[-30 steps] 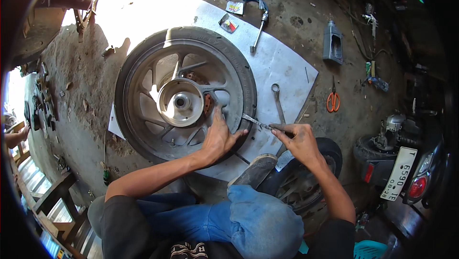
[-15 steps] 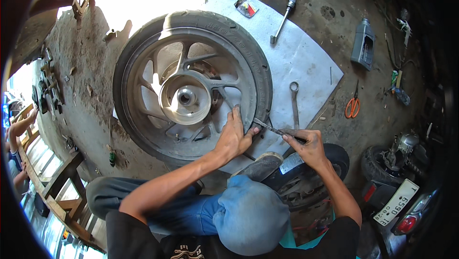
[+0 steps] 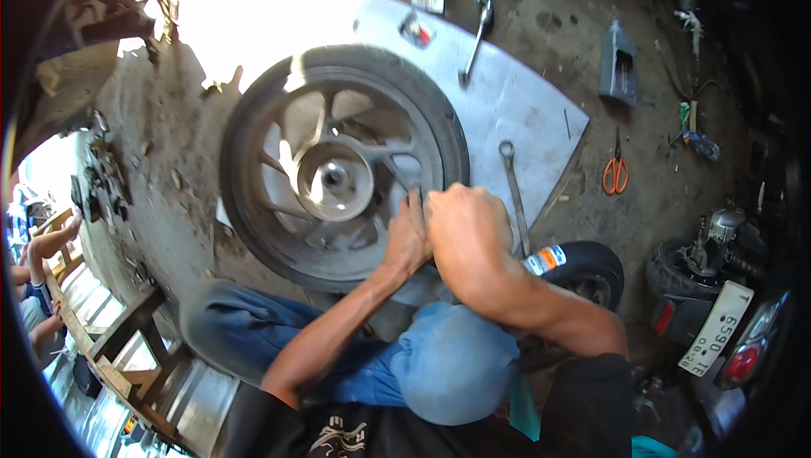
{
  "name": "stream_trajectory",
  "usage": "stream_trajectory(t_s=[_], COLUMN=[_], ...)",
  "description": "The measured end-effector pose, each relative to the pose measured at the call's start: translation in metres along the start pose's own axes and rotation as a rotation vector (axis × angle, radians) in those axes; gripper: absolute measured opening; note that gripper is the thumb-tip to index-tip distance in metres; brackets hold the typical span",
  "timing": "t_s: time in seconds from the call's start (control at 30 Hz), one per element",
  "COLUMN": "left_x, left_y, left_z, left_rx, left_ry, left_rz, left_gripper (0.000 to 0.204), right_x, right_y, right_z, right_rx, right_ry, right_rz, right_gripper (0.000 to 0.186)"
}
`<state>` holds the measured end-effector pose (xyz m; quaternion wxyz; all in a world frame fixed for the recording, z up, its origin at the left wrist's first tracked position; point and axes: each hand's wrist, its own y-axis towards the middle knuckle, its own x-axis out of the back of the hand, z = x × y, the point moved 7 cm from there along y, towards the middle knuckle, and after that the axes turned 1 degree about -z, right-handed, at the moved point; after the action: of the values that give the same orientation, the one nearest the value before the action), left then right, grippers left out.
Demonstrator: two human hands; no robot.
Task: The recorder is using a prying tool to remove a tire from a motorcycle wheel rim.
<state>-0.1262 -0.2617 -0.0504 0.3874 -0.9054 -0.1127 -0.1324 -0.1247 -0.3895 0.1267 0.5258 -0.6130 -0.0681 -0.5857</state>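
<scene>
Wheel (image 3: pixel 342 166) flat on sheet (image 3: pixel 524 107) — both hands (image 3: pixel 439 234) crowd its near rim.

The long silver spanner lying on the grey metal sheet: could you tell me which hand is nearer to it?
Right. The right hand sits just beside the long silver spanner, at the tyre's edge. The left hand rests on the grey-spoked motorcycle wheel, farther from it.

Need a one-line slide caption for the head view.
Both hands, left hand and right hand, press together on a motorcycle wheel's tyre.
</scene>
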Motion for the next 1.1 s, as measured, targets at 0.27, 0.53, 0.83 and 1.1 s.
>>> stream_trajectory(t_s=[0.27, 0.53, 0.83, 1.1], left_x=[0.016, 0.022, 0.003, 0.015], left_y=[-0.007, -0.018, 0.004, -0.009], left_z=[-0.015, 0.010, 0.018, 0.010], left_rx=[-0.133, -0.087, -0.251, -0.132], left_ry=[0.031, 0.044, 0.195, 0.202], left_rz=[-0.163, 0.039, 0.226, 0.074], left_gripper=[0.097, 0.101, 0.115, 0.102], right_x=[-0.025, -0.120, -0.096, -0.062], right_y=[-0.032, -0.115, -0.104, -0.088], right_z=[-0.117, -0.103, -0.079, -0.034], right_rx=[0.086, -0.265, -0.272, -0.187], right_ry=[0.261, 0.724, 0.658, 0.308], right_rz=[-0.043, -0.222, -0.221, -0.223], right_gripper=[0.035, 0.032, 0.031, 0.027])
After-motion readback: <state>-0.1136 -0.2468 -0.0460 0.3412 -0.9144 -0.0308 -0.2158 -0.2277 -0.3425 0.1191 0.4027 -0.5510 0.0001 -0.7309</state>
